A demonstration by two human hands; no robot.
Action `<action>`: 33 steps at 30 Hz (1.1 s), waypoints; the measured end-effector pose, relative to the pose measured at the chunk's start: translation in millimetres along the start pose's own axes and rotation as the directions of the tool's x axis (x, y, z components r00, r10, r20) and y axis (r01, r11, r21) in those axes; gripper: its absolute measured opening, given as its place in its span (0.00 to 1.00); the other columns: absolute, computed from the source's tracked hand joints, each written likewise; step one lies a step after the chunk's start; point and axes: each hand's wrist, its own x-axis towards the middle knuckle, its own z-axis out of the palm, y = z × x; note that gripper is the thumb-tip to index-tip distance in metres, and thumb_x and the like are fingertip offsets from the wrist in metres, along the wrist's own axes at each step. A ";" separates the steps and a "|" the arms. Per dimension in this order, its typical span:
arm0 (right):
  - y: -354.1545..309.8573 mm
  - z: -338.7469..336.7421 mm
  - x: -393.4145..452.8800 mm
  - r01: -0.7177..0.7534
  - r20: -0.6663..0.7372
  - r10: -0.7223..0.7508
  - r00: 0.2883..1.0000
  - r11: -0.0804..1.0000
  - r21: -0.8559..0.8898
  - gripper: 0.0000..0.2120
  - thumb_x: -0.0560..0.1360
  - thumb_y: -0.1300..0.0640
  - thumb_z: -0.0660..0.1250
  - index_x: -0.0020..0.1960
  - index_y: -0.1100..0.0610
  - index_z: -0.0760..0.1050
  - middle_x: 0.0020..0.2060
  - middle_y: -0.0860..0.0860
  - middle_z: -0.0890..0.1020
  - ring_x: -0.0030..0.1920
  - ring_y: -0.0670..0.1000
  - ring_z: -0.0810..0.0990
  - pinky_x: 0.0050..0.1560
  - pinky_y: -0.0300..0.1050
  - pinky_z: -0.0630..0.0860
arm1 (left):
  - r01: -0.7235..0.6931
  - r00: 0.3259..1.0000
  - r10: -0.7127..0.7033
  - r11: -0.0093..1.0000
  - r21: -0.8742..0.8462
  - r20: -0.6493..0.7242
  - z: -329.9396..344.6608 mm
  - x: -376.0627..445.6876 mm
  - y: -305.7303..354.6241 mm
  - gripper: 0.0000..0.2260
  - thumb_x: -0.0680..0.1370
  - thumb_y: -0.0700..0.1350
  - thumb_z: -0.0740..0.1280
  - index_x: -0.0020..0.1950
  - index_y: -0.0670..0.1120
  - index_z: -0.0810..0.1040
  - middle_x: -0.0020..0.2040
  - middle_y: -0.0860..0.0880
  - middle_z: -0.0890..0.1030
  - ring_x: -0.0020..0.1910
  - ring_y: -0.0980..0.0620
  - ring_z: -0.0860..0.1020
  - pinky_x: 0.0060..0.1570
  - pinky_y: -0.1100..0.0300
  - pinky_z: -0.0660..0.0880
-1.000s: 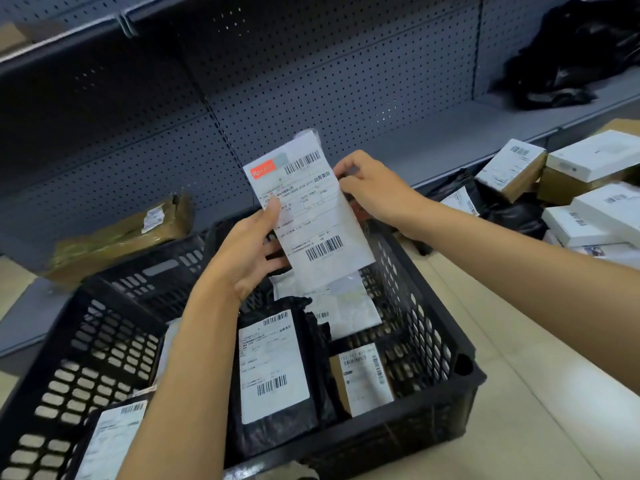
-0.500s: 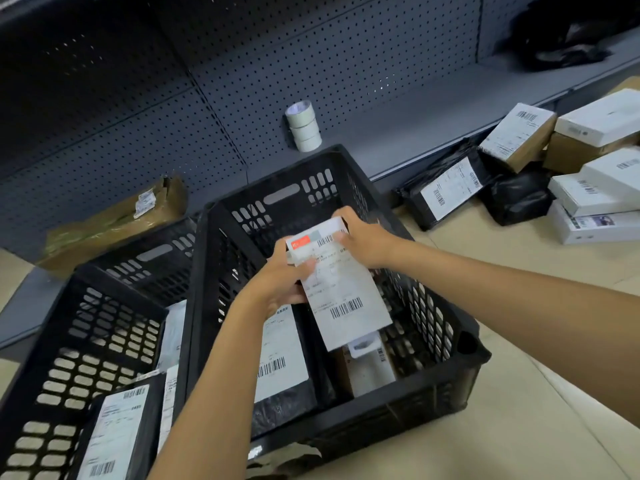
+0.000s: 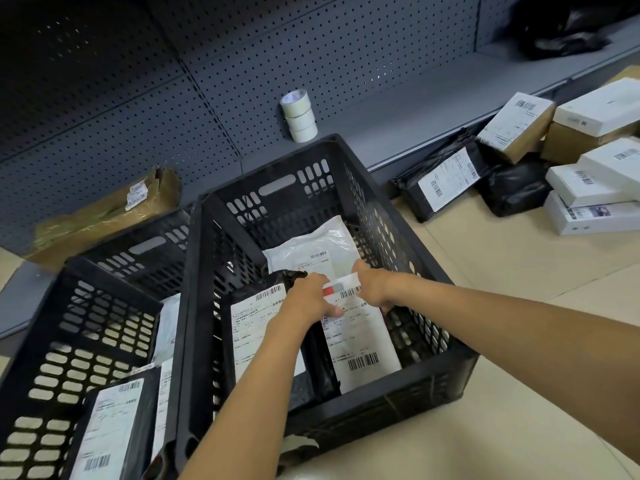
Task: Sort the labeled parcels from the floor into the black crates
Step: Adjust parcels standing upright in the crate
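1. Pegboard shelving [image 3: 346, 64] backs the tan floor [image 3: 519, 289]; two black crates stand before it, and unsorted parcels [image 3: 588, 174] lie on the floor right of the right-hand crate [image 3: 398, 202].
2. Task item: the white labeled parcel [image 3: 360, 344] sits inside that crate, beside a black parcel [image 3: 256, 327].
3. Procedure, as judged: lay it flat, label up, clear of the crate wall, then let go with both hands together.
4. Grip: left hand [image 3: 308, 297] and right hand [image 3: 372, 287] both pinch the parcel's top edge, fingers curled round it.

Shipping labels [image 3: 360, 337] with barcodes on parcels, print too small to read
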 end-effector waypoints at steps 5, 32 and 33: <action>0.2 1.5 -4.3 0.016 -0.005 -0.016 1.000 1.000 0.009 0.26 0.80 0.63 0.61 0.73 0.57 0.52 0.61 0.63 0.72 0.40 0.57 0.81 0.51 0.53 0.82 | 0.001 0.999 0.004 0.989 0.150 -0.036 1.8 -0.3 -0.3 0.23 0.71 0.46 0.78 0.63 0.44 0.76 0.59 0.43 0.75 0.56 0.44 0.77 0.54 0.54 0.73; -28.9 -45.8 -44.2 0.300 -0.305 -0.388 0.870 0.906 -0.298 0.24 0.80 0.58 0.59 0.75 0.52 0.61 0.60 0.56 0.77 0.56 0.58 0.78 0.43 0.46 0.68 | -0.255 0.916 -0.021 0.740 -0.622 -0.401 -22.0 11.3 29.0 0.19 0.78 0.33 0.61 0.65 0.50 0.76 0.53 0.45 0.83 0.55 0.45 0.82 0.57 0.47 0.79; -29.3 -56.3 -48.0 0.312 -0.364 -0.400 0.841 0.909 -0.277 0.22 0.79 0.58 0.58 0.73 0.51 0.64 0.59 0.56 0.78 0.56 0.59 0.78 0.43 0.47 0.69 | -0.293 0.893 -0.027 0.723 -0.626 -0.449 -27.7 11.3 35.5 0.19 0.78 0.32 0.61 0.64 0.50 0.77 0.53 0.45 0.83 0.55 0.44 0.82 0.56 0.46 0.79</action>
